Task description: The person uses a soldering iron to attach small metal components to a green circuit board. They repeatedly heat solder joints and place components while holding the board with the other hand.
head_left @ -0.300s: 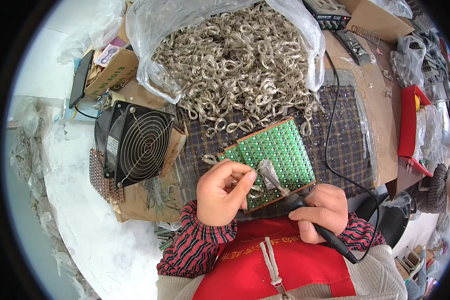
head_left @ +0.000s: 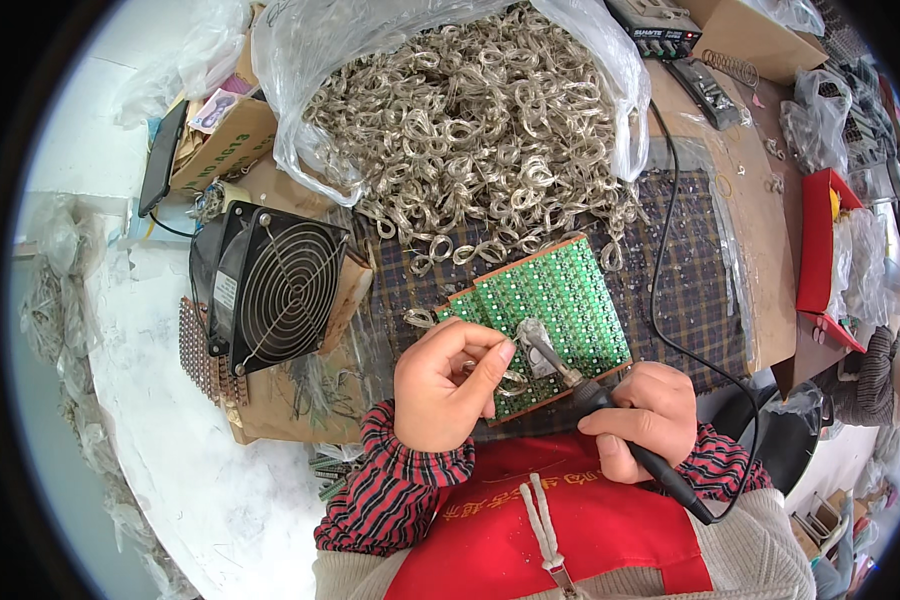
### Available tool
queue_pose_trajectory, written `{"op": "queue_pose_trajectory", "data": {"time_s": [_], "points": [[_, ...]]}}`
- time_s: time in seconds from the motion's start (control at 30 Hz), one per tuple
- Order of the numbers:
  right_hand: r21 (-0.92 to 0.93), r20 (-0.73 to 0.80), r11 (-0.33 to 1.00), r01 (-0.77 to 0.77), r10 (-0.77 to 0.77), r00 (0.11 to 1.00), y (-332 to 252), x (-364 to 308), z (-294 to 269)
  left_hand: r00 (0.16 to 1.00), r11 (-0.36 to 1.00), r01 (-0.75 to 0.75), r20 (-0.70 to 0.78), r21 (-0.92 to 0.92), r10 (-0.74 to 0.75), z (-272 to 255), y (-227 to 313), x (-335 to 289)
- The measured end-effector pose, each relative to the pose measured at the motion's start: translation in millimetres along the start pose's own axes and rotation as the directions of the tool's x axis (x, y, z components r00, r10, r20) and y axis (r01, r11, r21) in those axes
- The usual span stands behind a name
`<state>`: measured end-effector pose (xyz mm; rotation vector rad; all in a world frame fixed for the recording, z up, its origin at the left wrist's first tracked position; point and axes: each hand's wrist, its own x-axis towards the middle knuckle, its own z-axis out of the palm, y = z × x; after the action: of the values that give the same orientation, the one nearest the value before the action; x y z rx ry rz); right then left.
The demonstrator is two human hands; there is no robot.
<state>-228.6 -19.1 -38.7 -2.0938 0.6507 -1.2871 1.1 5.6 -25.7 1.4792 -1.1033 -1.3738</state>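
A green circuit board panel with many small repeated parts lies tilted on the cloth, overlapping another green panel at its left. My right hand is closed around the black handle of a soldering iron. The iron's metal shaft slants up-left over the panel, with its end at a silvery-grey lump; whether they touch I cannot tell. Over the panel's lower left, my left hand pinches a small coil of thin silvery wire, part of which hides behind the fingers.
A plastic bag at the back spills a heap of wire coils onto the checked cloth. A black fan stands at left. The iron's cord curves along the right, near a red box. A black control unit sits far right.
The soldering iron has tilted slightly, its shaft shifting a little up and right over the panel. My left hand and the wire coil have barely moved.
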Motion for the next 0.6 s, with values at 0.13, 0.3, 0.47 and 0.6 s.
{"op": "queue_pose_trajectory", "data": {"time_s": [0.13,0.3,0.47,0.6], "points": [[-0.004,0.029,1.000,0.015,-0.015,0.999,0.5,-0.1,-0.3,1.000,1.000,0.000,0.004,0.002,0.000,0.7,0.5,0.1],[-0.001,0.038,1.000,0.012,-0.012,0.999,1.5,0.5,-0.2,1.000,1.000,-0.002,0.000,0.004,0.002,1.5,1.0,0.2],[-0.003,0.023,1.000,0.014,-0.014,1.000,2.3,0.0,0.4,1.000,1.000,0.018,0.007,-0.005,-0.018,1.1,1.1,0.1],[-0.004,0.021,1.000,0.012,-0.012,1.000,2.7,-0.6,1.3,1.000,1.000,0.008,0.008,0.010,-0.008,1.0,0.6,-0.1]]}}
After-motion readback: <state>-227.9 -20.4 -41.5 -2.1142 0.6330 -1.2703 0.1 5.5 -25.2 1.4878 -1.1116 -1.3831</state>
